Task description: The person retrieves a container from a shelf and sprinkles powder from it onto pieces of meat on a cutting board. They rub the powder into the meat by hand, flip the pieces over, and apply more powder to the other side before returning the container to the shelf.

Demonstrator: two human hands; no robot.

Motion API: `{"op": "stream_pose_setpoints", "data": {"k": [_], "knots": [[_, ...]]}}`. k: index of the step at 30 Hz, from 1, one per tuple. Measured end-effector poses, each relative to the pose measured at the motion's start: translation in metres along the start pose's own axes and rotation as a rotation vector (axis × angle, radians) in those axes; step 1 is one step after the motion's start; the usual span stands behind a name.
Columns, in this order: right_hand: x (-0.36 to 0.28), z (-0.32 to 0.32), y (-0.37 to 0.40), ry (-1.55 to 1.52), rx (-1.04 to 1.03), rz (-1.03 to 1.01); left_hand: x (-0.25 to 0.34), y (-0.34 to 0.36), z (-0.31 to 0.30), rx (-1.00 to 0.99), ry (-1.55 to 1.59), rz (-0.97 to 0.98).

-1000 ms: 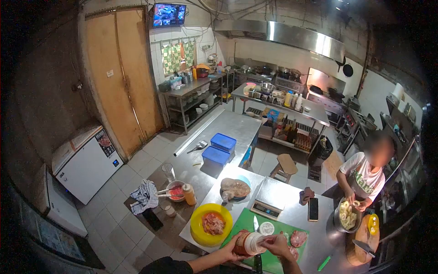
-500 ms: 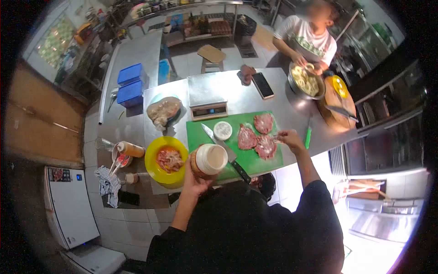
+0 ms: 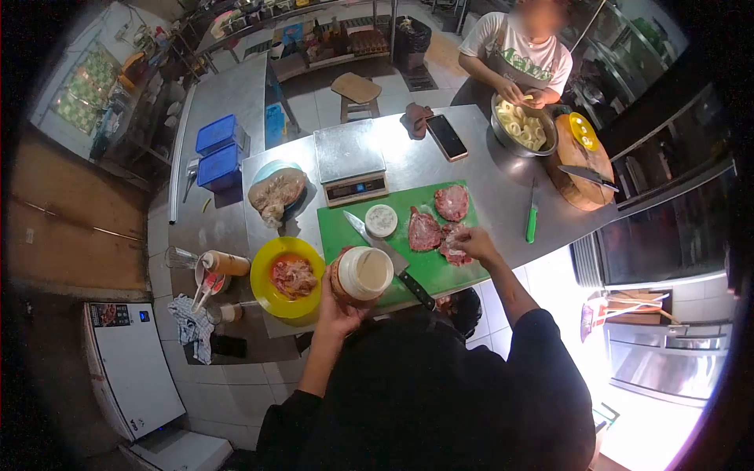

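A wide-mouthed jar of pale powder (image 3: pixel 372 271) is held by my left hand (image 3: pixel 338 314), fingers wrapped round its side, above the board's front edge. Over the lower right meat piece (image 3: pixel 454 253) is my right hand (image 3: pixel 477 245), its fingers pinched together; what they hold is too small to name. Another meat slice (image 3: pixel 425 232) and a third one (image 3: pixel 452 202) lie on the green cutting board (image 3: pixel 334 224). Beside them on the board are a white round lid (image 3: pixel 382 220) and a knife with a black handle (image 3: pixel 416 290).
A yellow bowl (image 3: pixel 265 295) of raw meat stands left of the board. Behind are a scale (image 3: pixel 350 161), a bagged item (image 3: pixel 278 195) and a phone (image 3: pixel 447 137). A co-worker (image 3: pixel 522 59) handles food over a metal bowl (image 3: pixel 503 141). A green-handled knife (image 3: pixel 532 224) lies right.
My right hand has moved left, from the side of the lower right meat piece to over it. The view has shifted slightly. The jar stays in my left hand.
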State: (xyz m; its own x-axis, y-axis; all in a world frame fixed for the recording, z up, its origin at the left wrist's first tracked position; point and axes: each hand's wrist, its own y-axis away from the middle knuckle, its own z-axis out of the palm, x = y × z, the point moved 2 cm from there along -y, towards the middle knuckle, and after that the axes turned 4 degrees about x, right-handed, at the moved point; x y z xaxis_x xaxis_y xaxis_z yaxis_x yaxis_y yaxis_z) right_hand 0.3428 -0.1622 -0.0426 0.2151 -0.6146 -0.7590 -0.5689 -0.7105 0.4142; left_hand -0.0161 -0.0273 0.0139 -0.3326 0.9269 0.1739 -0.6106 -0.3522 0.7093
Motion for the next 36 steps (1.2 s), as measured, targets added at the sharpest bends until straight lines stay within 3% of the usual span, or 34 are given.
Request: {"op": "stream_pose_setpoints", "data": {"k": [2,12,14,19,21,23,26,29,36], "knots": [[0.012,0.003,-0.008,0.143,0.056,-0.116,0.001,-0.001,-0.007,-0.005,0.030,-0.032],[-0.011,-0.002,0.015,0.205,0.021,-0.179,-0.001,0.003,-0.006,-0.007,0.038,-0.036],[0.013,0.000,0.003,0.296,0.155,-0.263,-0.002,-0.002,-0.012,-0.021,0.036,-0.035],[0.000,0.005,0.002,0.219,0.130,-0.253,-0.004,0.004,0.000,-0.035,0.071,-0.050],[-0.011,0.002,0.008,0.138,0.088,-0.267,-0.004,0.004,-0.002,0.078,0.059,-0.051],[-0.017,-0.005,0.014,0.408,0.077,-0.284,-0.004,0.001,-0.009,0.046,0.038,-0.040],[0.021,-0.013,-0.001,0.515,0.152,-0.383,-0.004,0.003,-0.013,0.014,0.055,-0.042],[0.039,-0.026,-0.009,0.567,0.294,-0.383,-0.003,0.003,-0.017,0.036,0.080,-0.051],[0.016,-0.024,-0.024,0.494,0.215,-0.296,-0.003,0.005,-0.011,0.050,0.074,-0.058]]}}
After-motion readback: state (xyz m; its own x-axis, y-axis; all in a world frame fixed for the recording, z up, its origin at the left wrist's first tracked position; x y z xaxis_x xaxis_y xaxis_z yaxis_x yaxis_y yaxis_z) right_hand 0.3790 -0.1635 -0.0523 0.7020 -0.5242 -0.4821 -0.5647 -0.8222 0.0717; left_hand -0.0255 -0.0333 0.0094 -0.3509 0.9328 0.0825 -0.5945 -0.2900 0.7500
